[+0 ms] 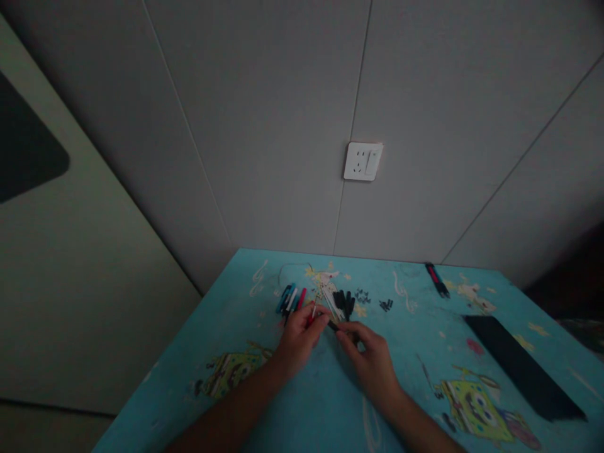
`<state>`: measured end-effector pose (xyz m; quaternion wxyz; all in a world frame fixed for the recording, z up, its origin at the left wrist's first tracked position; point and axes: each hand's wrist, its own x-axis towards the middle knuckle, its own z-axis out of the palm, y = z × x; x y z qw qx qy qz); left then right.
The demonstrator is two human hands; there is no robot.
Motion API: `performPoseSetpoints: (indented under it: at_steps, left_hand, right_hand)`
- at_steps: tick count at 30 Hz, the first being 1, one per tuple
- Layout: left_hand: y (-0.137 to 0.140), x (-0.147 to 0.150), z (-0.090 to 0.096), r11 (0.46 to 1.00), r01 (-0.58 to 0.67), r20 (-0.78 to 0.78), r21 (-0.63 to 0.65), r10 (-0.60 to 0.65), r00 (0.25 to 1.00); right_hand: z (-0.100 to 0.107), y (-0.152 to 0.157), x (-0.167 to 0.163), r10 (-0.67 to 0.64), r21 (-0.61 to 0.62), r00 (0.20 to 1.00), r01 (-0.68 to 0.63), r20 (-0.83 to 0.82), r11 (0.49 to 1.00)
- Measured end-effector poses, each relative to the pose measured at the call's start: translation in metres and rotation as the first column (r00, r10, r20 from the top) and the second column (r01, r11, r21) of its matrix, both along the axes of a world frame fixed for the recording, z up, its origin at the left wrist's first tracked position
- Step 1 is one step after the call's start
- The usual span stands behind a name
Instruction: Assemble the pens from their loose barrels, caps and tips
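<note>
A: What do we have in the left grip [300, 333]?

B: Our fingers are curled closed there around a red piece [310, 320], and our thumb tip meets the near end of a slim black piece [333, 326].

A: And the right grip [370, 358]?

B: We have thumb and fingertips pinched together on that black piece's other end, so it bridges our 2 grips. How high it sits over the blue counter [325, 402], we can't tell.

A: What lies just beyond the left grip?

B: We see a cluster of blue, white and black pens [285, 298], with a pinkish-red pen [302, 298] at its right edge. White sticks [331, 301] and a bunch of black tubes [347, 302] lie beyond the gap between our grips.

A: Past the right grip?

B: We make out 2 little groups, scattered dark bits [362, 296] and short black pieces [385, 305]. Farther off to its right is a dark bundle [436, 280], and well apart on that same side, a dark flat strip [523, 368].
</note>
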<state>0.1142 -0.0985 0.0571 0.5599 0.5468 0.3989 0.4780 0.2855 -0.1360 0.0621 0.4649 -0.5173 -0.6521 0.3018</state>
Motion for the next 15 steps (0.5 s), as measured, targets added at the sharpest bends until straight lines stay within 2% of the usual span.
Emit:
performPoseSetpoints:
  at_steps: [4, 7, 11, 15]
  left_hand:
    - [-0.001, 0.006, -0.003, 0.994, 0.036, 0.229, -0.108, -0.010, 0.973]
    - [-0.002, 0.009, -0.005, 0.989, 0.072, 0.318, -0.128, -0.028, 0.948]
    - [-0.009, 0.011, -0.004, 0.985, 0.148, 0.265, -0.092, -0.119, 0.957]
    - [-0.019, 0.016, 0.002, 0.991, 0.136, 0.148, 0.014, -0.137, 0.979]
  right_hand:
    - [0.006, -0.005, -0.008, -0.059, -0.006, 0.991, 0.059, -0.121, 0.998]
    - [0.008, -0.007, -0.012, -0.057, 0.001, 0.975, 0.058, -0.216, 0.998]
    - [0.003, -0.006, -0.011, -0.023, -0.046, 0.960, 0.011, -0.278, 0.999]
    - [-0.003, -0.006, -0.009, 0.000, -0.078, 0.956, -0.024, -0.293, 0.997]
